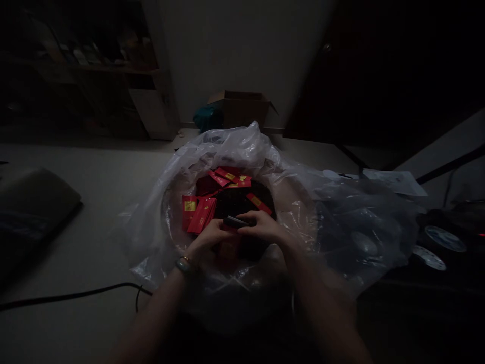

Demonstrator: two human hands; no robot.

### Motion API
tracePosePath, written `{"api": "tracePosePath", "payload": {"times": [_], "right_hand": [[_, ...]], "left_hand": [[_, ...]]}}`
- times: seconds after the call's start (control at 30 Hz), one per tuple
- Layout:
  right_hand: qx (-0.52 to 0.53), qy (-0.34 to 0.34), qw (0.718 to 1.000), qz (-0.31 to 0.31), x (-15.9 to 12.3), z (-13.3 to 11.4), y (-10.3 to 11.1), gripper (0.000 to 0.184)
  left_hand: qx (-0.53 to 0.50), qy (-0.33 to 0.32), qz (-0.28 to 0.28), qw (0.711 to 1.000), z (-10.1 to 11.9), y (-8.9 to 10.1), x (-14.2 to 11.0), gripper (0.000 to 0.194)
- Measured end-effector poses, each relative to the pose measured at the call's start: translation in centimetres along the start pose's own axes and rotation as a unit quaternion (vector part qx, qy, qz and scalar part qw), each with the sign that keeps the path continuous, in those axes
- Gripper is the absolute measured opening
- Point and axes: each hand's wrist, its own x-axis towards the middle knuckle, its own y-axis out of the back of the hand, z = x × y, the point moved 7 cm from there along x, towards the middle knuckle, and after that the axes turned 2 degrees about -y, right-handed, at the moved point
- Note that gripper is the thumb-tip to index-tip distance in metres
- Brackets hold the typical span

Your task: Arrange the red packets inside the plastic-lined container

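My left hand (212,233) and my right hand (262,226) meet over a large round container lined with clear plastic sheeting (250,144). Both sets of fingers are closed on a small dark flat object (235,221) with a pale edge; its kind is too dim to tell. Beneath them lies a dark, loose, grainy heap (231,199). Several red packets with yellow labels rest on it: a slanted packet (202,215) near my left hand, a packet (259,202) beyond my right hand, and a group of packets (231,177) at the far side.
The plastic spreads right over a dark surface beside patterned dishes (445,238). An open cardboard box (246,108) and a teal bag (208,118) stand by the wall. Shelves (102,65) are at the left. A black cable (76,294) crosses the floor. The room is dim.
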Motion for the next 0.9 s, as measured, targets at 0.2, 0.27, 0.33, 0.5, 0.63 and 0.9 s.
{"api": "tracePosePath", "payload": {"times": [0.2,0.27,0.33,0.5,0.63,0.9], "right_hand": [[0.023,-0.04,0.999,-0.008,0.5,0.2,-0.4,0.032],[0.017,-0.05,0.998,0.015,0.6,0.7,-0.3,0.031],[0.017,-0.059,0.997,0.039,0.6,1.3,-0.2,0.03],[0.015,-0.062,0.994,0.084,0.3,2.1,0.0,0.027],[-0.006,-0.048,0.993,0.112,-0.1,1.9,0.0,0.026],[0.033,-0.061,0.992,0.107,0.0,2.5,-0.4,0.03]], "left_hand": [[0.025,0.016,-0.003,1.0,-0.3,0.2,0.0,0.033],[0.023,0.024,0.005,0.999,-0.5,0.4,-0.2,0.033],[0.009,0.024,0.001,1.0,-0.4,0.3,-0.6,0.035],[-0.026,0.047,-0.043,0.998,-0.3,-0.5,-2.4,0.044],[-0.028,0.066,-0.04,0.997,-0.4,-0.6,-2.9,0.043],[-0.067,0.052,-0.011,0.996,-0.7,-0.1,-2.3,0.051]]}}
